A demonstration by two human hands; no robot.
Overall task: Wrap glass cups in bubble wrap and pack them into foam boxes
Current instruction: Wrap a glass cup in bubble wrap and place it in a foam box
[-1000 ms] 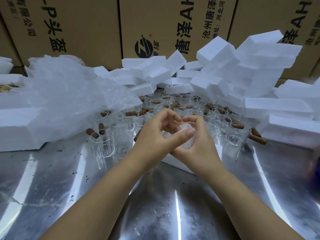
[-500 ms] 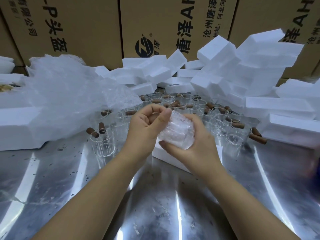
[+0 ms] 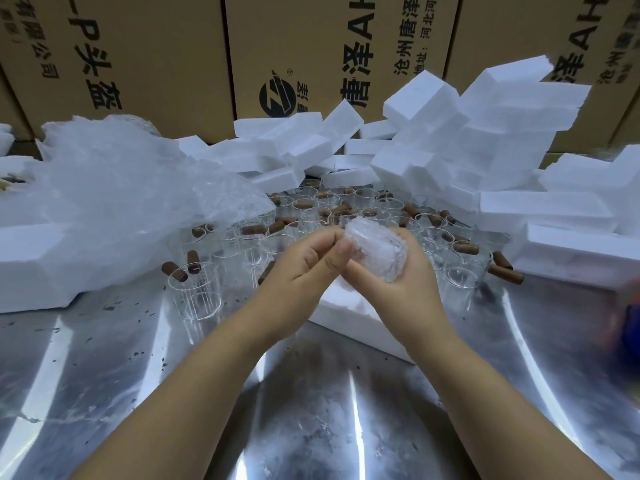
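Shifted rightward, wrapped cup [image 3: 375,252] sits in right hand [image 3: 403,296], left hand [image 3: 299,271] pinching.

A single wide-angle camera sits on the person's head and looks forward and down over a metal table [image 3: 104,375]. Both forearms enter from the bottom edge and meet near the middle of the picture, where the left hand [image 3: 298,271] and right hand [image 3: 405,292] hold a wrapped cup [image 3: 375,252] close below the lens. Farther off, the view reaches piled foam boxes [image 3: 502,133] and cardboard cartons [image 3: 173,46] along the top edge.
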